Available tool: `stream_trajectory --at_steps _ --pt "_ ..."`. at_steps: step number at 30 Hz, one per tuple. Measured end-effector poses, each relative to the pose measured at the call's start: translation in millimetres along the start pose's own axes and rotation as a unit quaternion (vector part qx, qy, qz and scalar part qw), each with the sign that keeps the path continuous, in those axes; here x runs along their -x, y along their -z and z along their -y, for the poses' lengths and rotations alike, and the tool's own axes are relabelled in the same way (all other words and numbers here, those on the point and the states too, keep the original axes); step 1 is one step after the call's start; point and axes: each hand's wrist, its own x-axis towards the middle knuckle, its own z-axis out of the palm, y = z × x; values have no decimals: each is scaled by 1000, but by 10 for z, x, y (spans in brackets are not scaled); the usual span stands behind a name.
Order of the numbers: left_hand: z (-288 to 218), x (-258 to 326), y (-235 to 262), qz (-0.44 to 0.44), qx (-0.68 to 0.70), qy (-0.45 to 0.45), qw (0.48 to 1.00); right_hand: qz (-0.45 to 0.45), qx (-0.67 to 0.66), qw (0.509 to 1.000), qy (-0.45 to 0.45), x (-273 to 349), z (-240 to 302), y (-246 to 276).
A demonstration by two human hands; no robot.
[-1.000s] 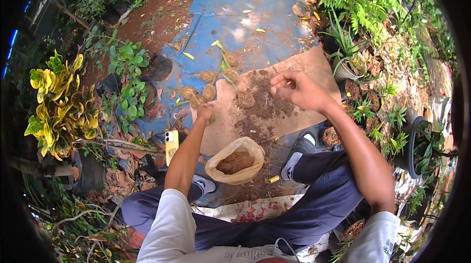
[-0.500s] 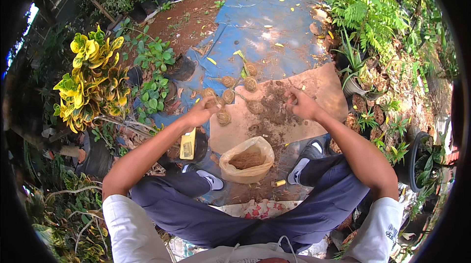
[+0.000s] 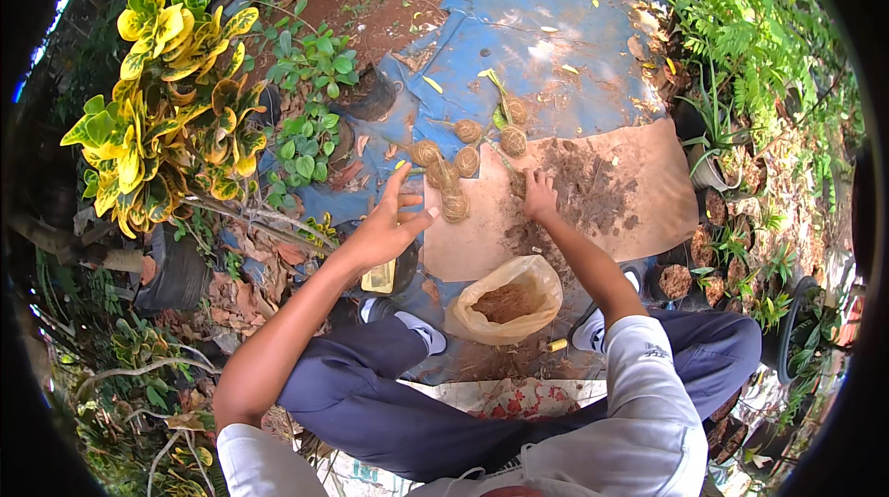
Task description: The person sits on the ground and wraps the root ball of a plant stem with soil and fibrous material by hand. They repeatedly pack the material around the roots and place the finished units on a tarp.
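My left hand [image 3: 394, 222] is open, its fingers spread and holding nothing, just left of several string-wrapped balls. One such ball [image 3: 455, 206] lies at the cardboard's left edge, closest to this hand. My right hand [image 3: 541, 197] reaches over the tan cardboard sheet [image 3: 648, 210], fingers extended and slightly apart. Beside its fingertips is another ball [image 3: 516, 184], partly hidden; whether they touch I cannot tell. More wrapped balls [image 3: 513, 140] lie beyond, some with green leaves or stems. Dark loose soil [image 3: 593, 182] is scattered over the cardboard.
An open plastic bag [image 3: 454, 321] of brown crumbly material stands between my feet. A yellow container [image 3: 378, 277] is near my left foot, and a small yellow object [image 3: 556, 345] near my right. Blue tarp [image 3: 519, 43] covers the ground. A yellow-leaved shrub [image 3: 148, 117] stands left, potted plants [image 3: 708, 163] right.
My right hand has moved left across the cardboard to the wrapped ball. My left hand has drawn back from the balls and its fingers have spread. The view has shifted.
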Motion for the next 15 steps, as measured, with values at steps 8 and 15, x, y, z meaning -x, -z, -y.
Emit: stream_trajectory --at_steps 8,15 --pt "230 -32 266 10 -38 32 999 -167 -136 975 55 -153 114 -429" --pt "339 -2 231 57 -84 39 994 3 -231 959 166 -106 605 -550"
